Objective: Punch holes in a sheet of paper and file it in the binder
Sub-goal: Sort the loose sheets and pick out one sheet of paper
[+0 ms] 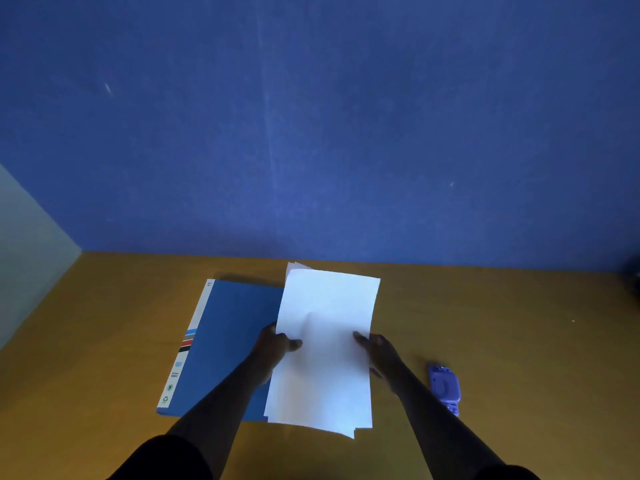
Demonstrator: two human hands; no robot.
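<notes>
The paper is held just above the table, overlapping the right part of the closed blue binder. The left hand pinches its left edge; the right hand pinches its right edge. The purple hole punch lies near, to the right.

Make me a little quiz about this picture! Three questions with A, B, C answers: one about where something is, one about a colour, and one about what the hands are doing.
1. Where is the hole punch?
A. On the binder
B. On the table, right of the paper
C. In a hand

2. What colour is the binder cover?
A. Blue
B. Red
C. Green

3. What are the hands doing?
A. Resting flat on the table
B. Opening the binder
C. Holding the paper by its sides

Answers:
1 B: it lies on the table beside the right forearm.
2 A: the closed cover is blue.
3 C: the left hand and right hand grip opposite edges.
</notes>
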